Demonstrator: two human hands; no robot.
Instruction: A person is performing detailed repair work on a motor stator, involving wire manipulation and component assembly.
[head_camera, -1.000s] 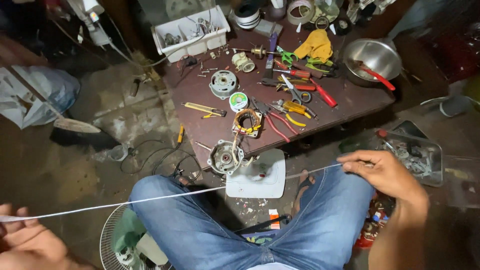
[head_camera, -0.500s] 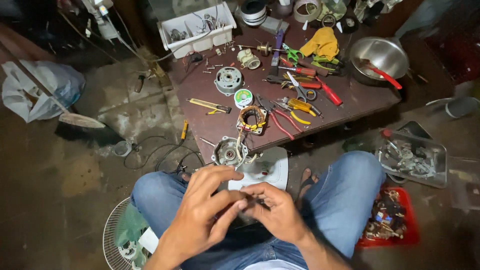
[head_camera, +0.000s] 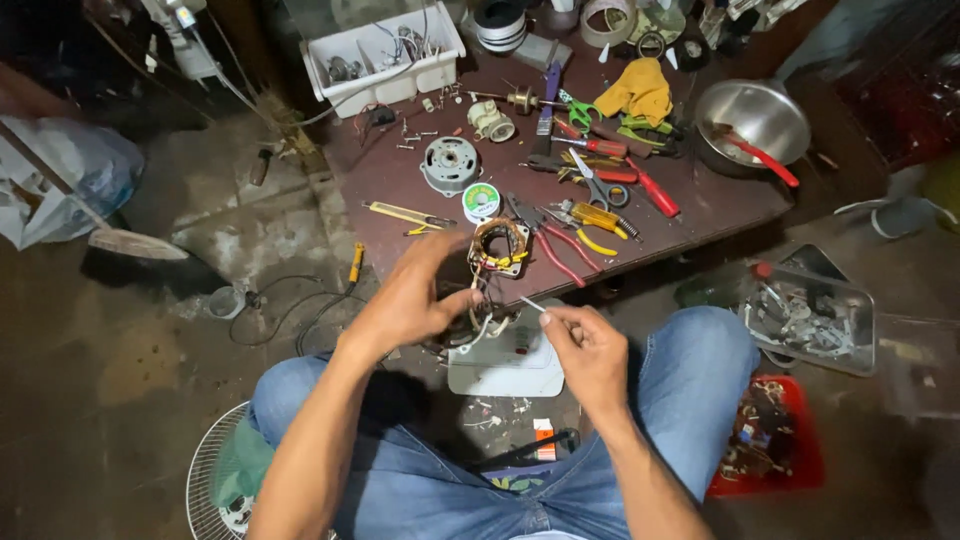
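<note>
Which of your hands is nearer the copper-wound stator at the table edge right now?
Left. The left hand has its fingertips right beside the stator, just left of it. The right hand sits lower and to the right, pinching a thin white string.

The person wears blue denim jeans (head_camera: 690, 400), faded paler over both thighs and creased at the lap. Both forearms are bare, with no sleeves showing, and the left hand (head_camera: 410, 300) and right hand (head_camera: 590, 355) carry no gloves, rings or watch.

Both forearms reach forward between the knees — left hand (head_camera: 410, 300) loosely curled, fingers pinched; right hand (head_camera: 590, 350) pinched too, thumb against forefinger.
</note>
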